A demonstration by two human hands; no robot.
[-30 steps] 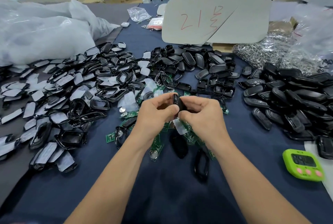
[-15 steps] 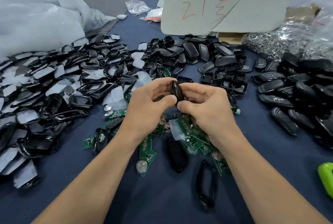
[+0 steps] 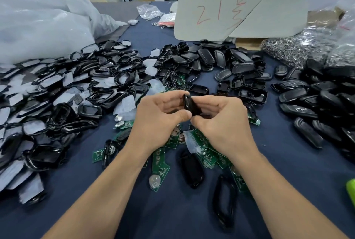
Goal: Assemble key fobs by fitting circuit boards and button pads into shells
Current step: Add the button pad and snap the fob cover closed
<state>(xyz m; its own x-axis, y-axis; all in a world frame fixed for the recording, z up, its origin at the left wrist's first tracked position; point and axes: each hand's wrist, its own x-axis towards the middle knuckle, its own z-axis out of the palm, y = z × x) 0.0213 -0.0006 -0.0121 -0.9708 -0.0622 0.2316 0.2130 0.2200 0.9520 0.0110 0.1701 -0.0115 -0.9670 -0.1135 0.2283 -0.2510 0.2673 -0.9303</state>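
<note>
A black key fob is held edge-up above the table's middle. My left hand and my right hand both pinch it, thumbs meeting at its lower end and fingers curled over the top. Under my hands lie several green circuit boards with coin cells. A black shell half and a black frame lie just below my wrists. What is inside the fob is hidden.
Heaps of black frames and film-covered pads fill the left. Black shell halves lie behind, closed fobs pile at right. A grey card, key rings, plastic bags and a green timer border the blue cloth.
The view has dipped and shifted, so the timer slid to the right edge. Both hands keep pinching the same fob, which has barely turned.
</note>
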